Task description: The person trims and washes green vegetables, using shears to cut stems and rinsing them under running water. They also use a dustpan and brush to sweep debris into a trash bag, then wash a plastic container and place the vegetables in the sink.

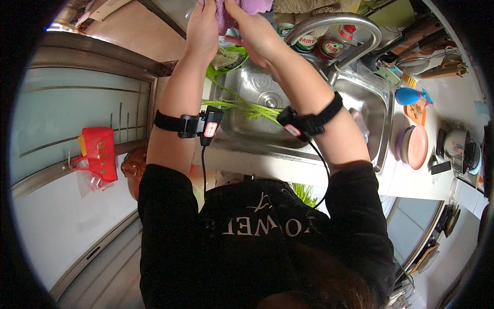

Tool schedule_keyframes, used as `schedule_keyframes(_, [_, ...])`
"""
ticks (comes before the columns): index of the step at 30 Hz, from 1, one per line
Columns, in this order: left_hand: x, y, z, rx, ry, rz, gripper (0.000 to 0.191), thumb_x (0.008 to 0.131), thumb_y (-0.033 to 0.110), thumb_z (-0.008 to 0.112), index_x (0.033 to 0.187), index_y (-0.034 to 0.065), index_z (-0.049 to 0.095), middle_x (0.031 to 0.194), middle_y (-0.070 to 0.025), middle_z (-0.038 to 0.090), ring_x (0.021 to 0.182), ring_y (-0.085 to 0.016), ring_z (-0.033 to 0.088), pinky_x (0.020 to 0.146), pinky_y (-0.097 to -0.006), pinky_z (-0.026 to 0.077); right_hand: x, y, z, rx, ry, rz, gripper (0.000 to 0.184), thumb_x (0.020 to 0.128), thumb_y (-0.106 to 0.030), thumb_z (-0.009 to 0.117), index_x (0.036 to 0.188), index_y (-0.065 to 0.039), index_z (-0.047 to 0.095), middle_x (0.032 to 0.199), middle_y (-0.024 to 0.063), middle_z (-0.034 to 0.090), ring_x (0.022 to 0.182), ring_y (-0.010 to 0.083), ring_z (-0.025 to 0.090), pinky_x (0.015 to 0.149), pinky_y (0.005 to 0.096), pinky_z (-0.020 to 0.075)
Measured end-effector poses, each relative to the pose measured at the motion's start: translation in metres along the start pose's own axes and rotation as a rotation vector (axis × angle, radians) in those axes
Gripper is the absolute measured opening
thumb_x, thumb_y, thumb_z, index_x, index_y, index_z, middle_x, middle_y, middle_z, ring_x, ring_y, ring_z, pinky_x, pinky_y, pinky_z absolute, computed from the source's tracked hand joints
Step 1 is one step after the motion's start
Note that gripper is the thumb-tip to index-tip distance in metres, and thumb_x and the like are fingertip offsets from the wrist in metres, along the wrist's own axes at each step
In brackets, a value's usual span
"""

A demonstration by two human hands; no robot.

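Observation:
Both my hands are raised at the top edge of the view, beyond the steel sink (266,139). My left hand (203,29) and my right hand (256,34) hold a purple cloth (224,17) between them, and its upper part is cut off by the frame. Just below the hands lie a greenish scouring pad or cloth (225,59) and leafy greens (210,71). Long green stalks (239,104) stretch across the left basin, passing near the drain (270,100). A brown towel (308,9) is right of the cloth.
A curved steel faucet (343,19) rises between the basins. Fairy bottles (332,44) stand behind it. On the right counter are a blue spray bottle (409,96), a pink bowl or plate (418,146) and a metal pot (457,145). A plastic bag (359,123) lies in the right basin.

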State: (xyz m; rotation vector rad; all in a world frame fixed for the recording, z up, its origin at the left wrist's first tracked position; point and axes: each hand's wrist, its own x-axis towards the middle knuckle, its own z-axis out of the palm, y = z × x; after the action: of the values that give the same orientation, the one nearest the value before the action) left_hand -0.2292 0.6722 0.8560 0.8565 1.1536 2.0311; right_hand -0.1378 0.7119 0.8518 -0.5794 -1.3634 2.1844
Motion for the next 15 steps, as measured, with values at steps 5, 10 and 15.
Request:
schedule_keyframes(5, [0.006, -0.004, -0.003, 0.443, 0.347, -0.203, 0.023, 0.084, 0.015, 0.036, 0.083, -0.0002, 0.053, 0.074, -0.0082, 0.053, 0.066, -0.017, 0.050, 0.056, -0.0318, 0.041, 0.020, 0.007, -0.001, -0.938, 0.056, -0.292, 0.035, 0.085, -0.025, 0.034, 0.116, -0.013, 0.043, 0.059, 0.0189, 0.054, 0.053, 0.0284, 0.055, 0.050, 0.0361, 0.0428])
schedule_keyframes(10, [0.000, -0.010, 0.003, 0.509, 0.269, -0.117, 0.020, 0.081, 0.014, 0.043, 0.087, -0.0009, 0.055, 0.066, -0.0077, 0.052, 0.059, -0.015, 0.047, 0.049, -0.0302, 0.038, 0.009, 0.005, -0.009, -1.035, 0.374, -0.216, 0.044, 0.083, -0.037, 0.045, 0.098, 0.003, 0.054, 0.091, 0.0223, 0.055, 0.083, 0.0301, 0.054, 0.073, 0.0365, 0.0401])
schedule_keyframes(15, [-0.034, -0.016, 0.018, -0.064, 0.008, -0.011, 0.034, 0.088, 0.018, 0.037, 0.119, 0.0039, 0.035, 0.120, -0.0089, 0.040, 0.111, -0.016, 0.035, 0.095, -0.0294, 0.026, 0.007, 0.009, -0.002, -0.245, 0.246, -0.470, 0.048, 0.081, -0.029, 0.050, 0.113, 0.005, 0.040, 0.095, 0.0098, 0.052, 0.081, 0.0185, 0.049, 0.073, 0.0283, 0.0409])
